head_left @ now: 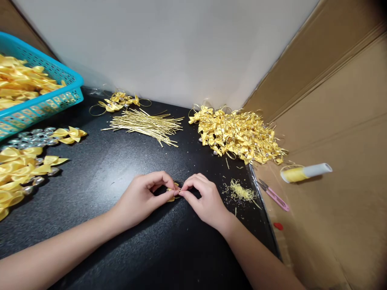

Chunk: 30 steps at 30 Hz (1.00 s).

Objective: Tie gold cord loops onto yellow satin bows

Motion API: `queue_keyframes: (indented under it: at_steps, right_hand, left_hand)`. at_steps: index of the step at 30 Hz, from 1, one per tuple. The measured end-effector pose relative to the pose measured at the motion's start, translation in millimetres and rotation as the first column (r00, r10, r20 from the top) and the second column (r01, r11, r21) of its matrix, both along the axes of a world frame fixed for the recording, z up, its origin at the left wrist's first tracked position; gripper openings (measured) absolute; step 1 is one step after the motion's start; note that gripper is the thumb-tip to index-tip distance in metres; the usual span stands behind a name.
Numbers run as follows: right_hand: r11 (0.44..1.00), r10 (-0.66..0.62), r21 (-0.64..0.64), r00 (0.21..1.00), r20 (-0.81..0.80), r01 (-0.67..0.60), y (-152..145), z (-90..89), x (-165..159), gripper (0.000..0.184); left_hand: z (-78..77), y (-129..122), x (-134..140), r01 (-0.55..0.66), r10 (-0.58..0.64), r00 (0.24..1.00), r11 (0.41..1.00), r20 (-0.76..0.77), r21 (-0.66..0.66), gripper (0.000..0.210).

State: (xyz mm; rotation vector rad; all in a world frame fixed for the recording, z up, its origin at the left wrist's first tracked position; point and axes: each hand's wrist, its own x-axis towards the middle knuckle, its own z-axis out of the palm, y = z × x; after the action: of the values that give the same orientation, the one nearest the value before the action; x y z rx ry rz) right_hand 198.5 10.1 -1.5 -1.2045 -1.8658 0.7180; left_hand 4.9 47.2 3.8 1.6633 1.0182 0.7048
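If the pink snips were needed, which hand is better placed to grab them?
Probably the right hand: the pink snips lie on its side, while the left hand is farther away.

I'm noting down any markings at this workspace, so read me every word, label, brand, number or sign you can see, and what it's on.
There is no readable text in this picture.
Turquoise basket: no label or number visible.
Pink snips: no brand readable.
Cardboard: no print visible.
Small yellow piece at the left hand: mostly covered, no text visible.

Yellow bow [172, 199], black tabletop [121, 161], turquoise basket [68, 76]
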Motion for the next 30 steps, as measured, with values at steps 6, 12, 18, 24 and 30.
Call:
queue_keyframes:
  at_steps: [6, 12, 18, 24, 30]
  right_hand:
    - [1.0, -0.004, 0.013, 0.999, 0.039, 0.003, 1, 0.2, 0, 0.015]
    - [1.0, -0.005, -0.024, 0.998, 0.069, 0.007, 0, -0.3, 0, 0.015]
    - [0.998, -0.047, -0.038, 0.999, 0.016, 0.047, -2, 0.5, -2, 0.009]
    - [0.989, -0.081, 0.116, 0.995, -0.053, 0.087, 0, -6.7, -7, 0.011]
    - [0.969, -0.175, 0.179, 0.985, 0.012, 0.17, -3, -5.4, -10, 0.015]
  left_hand:
    - [0.1, 1, 0, 0.041, -0.039, 0.999, 0.998, 0.035, -0.057, 0.015]
    - [-1.4, 1, 0, 0.031, -0.032, 0.999, 0.998, -0.018, -0.047, 0.017]
    - [-0.2, 0, 0, -0.011, 0.014, 0.998, 0.998, 0.058, -0.063, 0.018]
    - [0.1, -1, 2, -0.016, 0.019, 0.997, 0.999, 0.073, -0.033, 0.016]
    - [1.6, -3, 3, -0.049, 0.049, 0.999, 0.999, 0.0, -0.007, 0.017]
